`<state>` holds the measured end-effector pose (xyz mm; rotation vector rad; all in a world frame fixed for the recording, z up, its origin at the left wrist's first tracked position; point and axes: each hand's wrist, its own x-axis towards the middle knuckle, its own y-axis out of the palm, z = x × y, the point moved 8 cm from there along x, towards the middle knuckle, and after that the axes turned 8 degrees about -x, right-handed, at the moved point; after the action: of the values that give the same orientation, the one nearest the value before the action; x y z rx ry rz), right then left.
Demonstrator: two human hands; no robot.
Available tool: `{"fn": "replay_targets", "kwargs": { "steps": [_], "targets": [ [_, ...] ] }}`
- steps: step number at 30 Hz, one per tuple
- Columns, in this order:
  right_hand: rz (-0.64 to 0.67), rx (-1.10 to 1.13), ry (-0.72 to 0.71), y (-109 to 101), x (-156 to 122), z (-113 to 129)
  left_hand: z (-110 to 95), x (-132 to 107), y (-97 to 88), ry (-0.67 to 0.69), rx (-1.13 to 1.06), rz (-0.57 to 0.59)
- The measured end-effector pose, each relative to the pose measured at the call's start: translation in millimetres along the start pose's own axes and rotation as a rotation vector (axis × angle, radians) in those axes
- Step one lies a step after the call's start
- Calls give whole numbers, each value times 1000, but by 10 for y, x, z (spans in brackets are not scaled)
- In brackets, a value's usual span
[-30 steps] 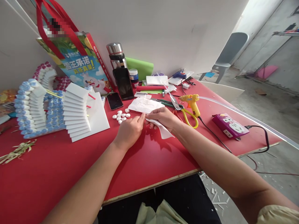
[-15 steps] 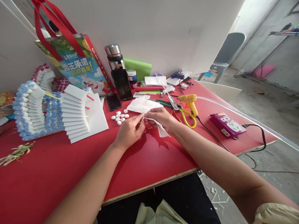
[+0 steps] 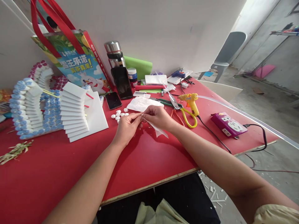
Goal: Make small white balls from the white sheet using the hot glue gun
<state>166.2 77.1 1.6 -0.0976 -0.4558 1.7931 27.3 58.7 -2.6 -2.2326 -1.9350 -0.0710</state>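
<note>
My left hand (image 3: pixel 127 127) and my right hand (image 3: pixel 157 117) meet over the red table, fingertips together. Both pinch a strip of thin white paper (image 3: pixel 160 132), which looks like tissue; its loose end hangs below my right palm. The pinched end is mostly hidden by my fingers. Just left of my hands lie several small rolled white paper balls (image 3: pixel 118 114). Behind my fingers a flat stack of white tissue sheets (image 3: pixel 142 104) rests on the table.
Scissors (image 3: pixel 188 116) and a yellow glue gun (image 3: pixel 192 101) lie to the right, near a purple power strip (image 3: pixel 227 125). At left stand a fanned white foam-board piece (image 3: pixel 73 115) and a blue-and-white paper model (image 3: pixel 23 109). Phones, a steel flask (image 3: pixel 114 53) and a bag (image 3: pixel 77 65) are behind.
Both hands have shifted slightly left, fingertips closer together. The paper's loose end hangs lower and less of it shows. The view has moved a little.
</note>
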Motion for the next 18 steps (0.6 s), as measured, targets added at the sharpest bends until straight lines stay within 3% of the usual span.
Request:
{"fn": "replay_targets", "kwargs": {
  "steps": [3,9,15,16,18],
  "targets": [
    [-6,-99,-48,1,-6,15,-30,-5,-14,24,36,-14],
    [38,8,37,23,-24,-34,-69,-2,-16,71,124,-24],
    [-95,-388,-181,-19,-102,268,-136,-16,-13,121,192,-45],
    [-100,-370,-150,-32,-97,263,-147,-12,-13,128,201,-42],
    [-46,-120,20,-42,-68,145,-161,-1,-9,132,182,-20]
  ]
}}
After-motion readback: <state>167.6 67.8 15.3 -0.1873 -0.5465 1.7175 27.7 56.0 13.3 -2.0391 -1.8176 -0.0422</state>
